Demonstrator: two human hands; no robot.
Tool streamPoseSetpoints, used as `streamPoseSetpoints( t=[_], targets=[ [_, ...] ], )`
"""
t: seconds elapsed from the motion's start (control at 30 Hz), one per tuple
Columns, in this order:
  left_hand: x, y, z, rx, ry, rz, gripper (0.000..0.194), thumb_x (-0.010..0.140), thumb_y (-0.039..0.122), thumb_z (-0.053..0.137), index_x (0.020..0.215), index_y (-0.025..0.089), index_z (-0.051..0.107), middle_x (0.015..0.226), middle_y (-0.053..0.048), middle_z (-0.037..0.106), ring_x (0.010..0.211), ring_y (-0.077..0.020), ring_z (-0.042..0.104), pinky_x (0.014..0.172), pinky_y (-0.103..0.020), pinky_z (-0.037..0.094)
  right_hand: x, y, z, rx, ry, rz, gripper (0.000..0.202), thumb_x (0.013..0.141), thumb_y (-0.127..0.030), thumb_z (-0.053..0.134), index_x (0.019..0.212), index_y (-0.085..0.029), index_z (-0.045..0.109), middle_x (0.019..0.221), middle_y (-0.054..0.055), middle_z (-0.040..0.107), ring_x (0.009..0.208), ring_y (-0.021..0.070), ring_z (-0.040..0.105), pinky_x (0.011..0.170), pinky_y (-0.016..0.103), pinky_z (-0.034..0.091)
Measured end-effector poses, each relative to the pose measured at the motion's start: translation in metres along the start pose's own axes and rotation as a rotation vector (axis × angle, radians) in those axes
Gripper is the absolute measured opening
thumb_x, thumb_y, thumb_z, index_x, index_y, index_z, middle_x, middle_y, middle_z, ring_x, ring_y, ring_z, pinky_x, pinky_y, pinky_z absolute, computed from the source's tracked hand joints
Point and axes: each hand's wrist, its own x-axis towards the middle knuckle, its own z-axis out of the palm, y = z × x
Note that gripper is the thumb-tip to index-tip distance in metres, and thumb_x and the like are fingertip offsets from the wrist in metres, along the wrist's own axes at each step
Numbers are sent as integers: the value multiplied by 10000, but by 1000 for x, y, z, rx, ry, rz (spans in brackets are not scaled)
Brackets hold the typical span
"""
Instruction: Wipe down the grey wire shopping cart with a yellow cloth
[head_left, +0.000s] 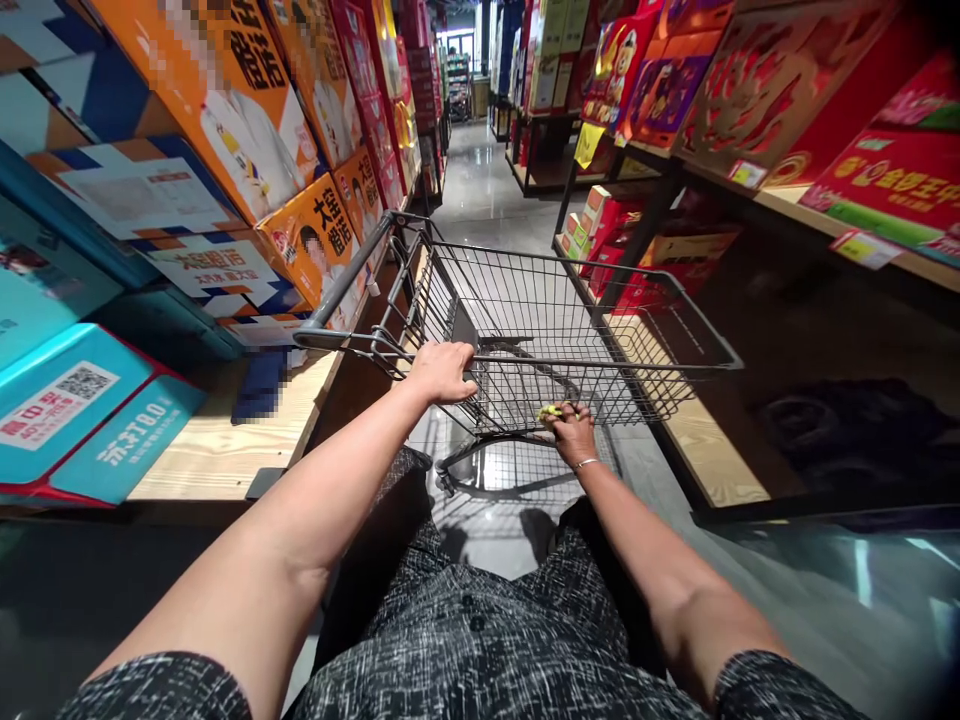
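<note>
Glossy gray floor (480, 175) runs down a store aisle toward a bright window (461, 45) at the far end. Stacked orange cartons (232, 120) and a turquoise box (52, 400) stand on a pale wooden shelf (225, 430) at left; red gift boxes (892, 180) line the shelving at right. Between them, a dark wire shopping cart (600, 363) stands sideways before the person, its handle (349, 280) to the left. Left hand (441, 372): fingers together, curled over the near top rail. Right hand (574, 437): bent fingers pinching a yellowish cloth (548, 411) against the lower side wires.
</note>
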Motion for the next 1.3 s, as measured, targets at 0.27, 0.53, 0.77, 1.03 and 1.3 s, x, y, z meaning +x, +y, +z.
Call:
streamPoseSetpoints(
  t=[0.27,0.53,0.77,1.03,1.3],
  targets=[
    [1,-2,4,17,36,-2,246,807,414,599,958,221,585,1083,-82,739,1068,-323,679,933,-475,459,64,-14,-97,-79,487,139,394,860,-118,566,1128,-294,795,1328,101,519,1279,342,373,1070,530,415],
    [2,-1,8,15,55,4,240,805,421,589,939,221,585,1056,-80,739,1044,-322,684,941,-489,449,101,-129,-118,-44,68,-86,566,859,-123,597,1368,-358,673,1425,79,548,1117,299,468,876,418,487],
    [1,-3,18,27,121,4,200,852,413,565,927,231,600,1034,-63,748,1018,-299,693,927,-462,438,114,-58,-168,-248,-233,89,358,931,-311,621,1280,-325,702,1233,98,632,926,235,562,694,303,438],
    [3,8,18,56,120,-84,429,1034,564,419,1000,218,671,1054,-90,765,1009,-297,707,862,-413,437,111,65,-209,-475,-502,327,463,826,-313,686,1288,-316,711,1202,87,661,950,225,650,751,304,446],
    [16,-6,15,44,109,-101,509,1082,553,288,1033,262,704,1073,-68,759,1013,-284,684,905,-451,375,114,48,-207,-475,-572,341,441,814,-328,673,1252,-311,726,1195,80,668,948,225,643,743,308,430]
  ],
)
